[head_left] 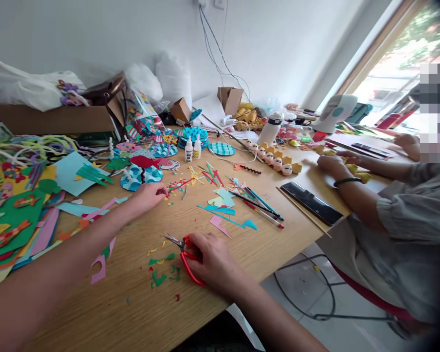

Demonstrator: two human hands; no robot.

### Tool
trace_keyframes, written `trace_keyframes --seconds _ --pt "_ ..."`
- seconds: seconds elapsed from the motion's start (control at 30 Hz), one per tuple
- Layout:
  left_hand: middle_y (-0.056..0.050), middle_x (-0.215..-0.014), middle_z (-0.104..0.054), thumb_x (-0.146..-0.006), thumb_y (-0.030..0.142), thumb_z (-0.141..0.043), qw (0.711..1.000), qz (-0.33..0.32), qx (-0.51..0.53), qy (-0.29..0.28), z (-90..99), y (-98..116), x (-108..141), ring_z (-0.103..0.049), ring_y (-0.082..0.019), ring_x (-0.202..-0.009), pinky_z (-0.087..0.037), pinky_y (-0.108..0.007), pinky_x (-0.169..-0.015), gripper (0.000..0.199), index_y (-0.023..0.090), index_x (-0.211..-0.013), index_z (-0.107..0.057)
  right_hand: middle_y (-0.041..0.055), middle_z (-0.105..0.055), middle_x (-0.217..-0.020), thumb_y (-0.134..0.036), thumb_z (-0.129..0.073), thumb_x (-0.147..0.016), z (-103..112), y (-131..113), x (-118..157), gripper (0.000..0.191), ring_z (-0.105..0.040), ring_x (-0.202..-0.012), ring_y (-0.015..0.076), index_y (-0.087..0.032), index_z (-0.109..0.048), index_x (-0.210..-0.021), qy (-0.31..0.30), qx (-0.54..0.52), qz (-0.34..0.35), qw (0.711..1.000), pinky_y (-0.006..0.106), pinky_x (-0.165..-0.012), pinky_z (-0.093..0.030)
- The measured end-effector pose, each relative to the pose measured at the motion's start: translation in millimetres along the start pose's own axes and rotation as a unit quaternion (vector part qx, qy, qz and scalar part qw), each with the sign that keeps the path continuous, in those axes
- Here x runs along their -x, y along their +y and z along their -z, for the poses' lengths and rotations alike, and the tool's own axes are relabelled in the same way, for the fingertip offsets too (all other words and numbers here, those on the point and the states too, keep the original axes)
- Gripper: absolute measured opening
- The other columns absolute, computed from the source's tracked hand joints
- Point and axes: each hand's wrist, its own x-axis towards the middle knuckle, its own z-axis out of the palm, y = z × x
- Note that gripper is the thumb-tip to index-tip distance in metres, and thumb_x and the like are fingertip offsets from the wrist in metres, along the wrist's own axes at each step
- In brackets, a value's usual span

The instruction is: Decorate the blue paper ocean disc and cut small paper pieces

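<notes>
Red-handled scissors (190,259) rest in my right hand (214,259), with the fingers wrapped round the handles and the blades slightly apart, pointing left. Green paper scraps (159,278) and yellow slivers lie beside the blades. Farther forward, my left hand (150,196) is low over the table, its fingertips pressed together at the edge of a heap of tiny coloured paper bits (172,191). Whatever those fingertips hold is too small to make out. Just behind that hand stands a blue-and-white fish-like craft (134,177) with a red paper top.
Colored pencils (266,203) and blue paper scraps (220,210) lie right of centre. Two glue bottles (188,150) stand behind. Cut paper sheets (18,230) cover the left side. A phone (311,201) and wooden stick (304,212) lie near another person's arms (352,181).
</notes>
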Motion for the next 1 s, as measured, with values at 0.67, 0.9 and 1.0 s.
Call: trace_keyframes --seconds 0.67,0.9,1.0 --pt "-0.002 -0.074 -0.065 -0.079 0.035 -0.040 0.991 -0.108 0.037 -0.075 3.7 39.4 87.6 -0.058 -0.019 -0.068 -0.039 -0.027 -0.062 0.025 0.022 -0.072 -0.061 0.0079 -0.064 -0.082 -0.029 -0.048 -0.084 89.6 87.8 20.9 0.014 -0.053 -0.070 0.0165 -0.018 -0.055 -0.086 0.064 0.181 -0.267 0.944 0.024 -0.056 -0.029" --pt "-0.001 -0.075 -0.069 -0.073 0.044 -0.049 0.988 -0.076 0.132 0.022 27.8 50.3 106.9 -0.060 -0.020 -0.068 -0.043 -0.025 -0.059 0.023 0.027 -0.075 -0.066 0.0060 -0.062 -0.082 -0.026 -0.044 -0.086 84.9 93.0 16.6 0.015 -0.050 -0.071 0.0152 -0.018 -0.056 -0.082 0.053 0.180 -0.233 0.954 0.023 -0.058 -0.029" --pt "-0.001 -0.071 -0.069 -0.071 0.044 -0.051 0.982 -0.074 0.171 0.028 34.9 61.5 120.0 -0.061 -0.021 -0.067 -0.045 -0.025 -0.056 0.022 0.029 -0.072 -0.067 0.0045 -0.060 -0.078 -0.026 -0.045 -0.085 84.8 95.6 13.6 0.016 -0.047 -0.067 0.0138 -0.018 -0.055 -0.076 0.036 0.181 -0.206 0.961 0.023 -0.057 -0.028"
